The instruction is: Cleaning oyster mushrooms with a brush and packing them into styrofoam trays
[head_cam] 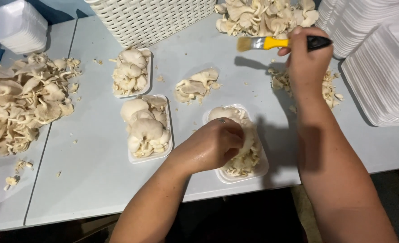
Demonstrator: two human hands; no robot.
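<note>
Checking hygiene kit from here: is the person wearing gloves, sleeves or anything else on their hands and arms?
No gloves or sleeves: both forearms are bare up to the frame edge. The left hand has a thin ring on one finger. The right hand shows no ring, watch or band.

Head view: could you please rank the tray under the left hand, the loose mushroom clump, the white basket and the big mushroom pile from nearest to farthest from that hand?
From the left hand:
1. Tray, touching, beneath it.
2. Loose mushroom clump, just beyond.
3. White basket, table's far edge.
4. Big mushroom pile, far left.
</note>
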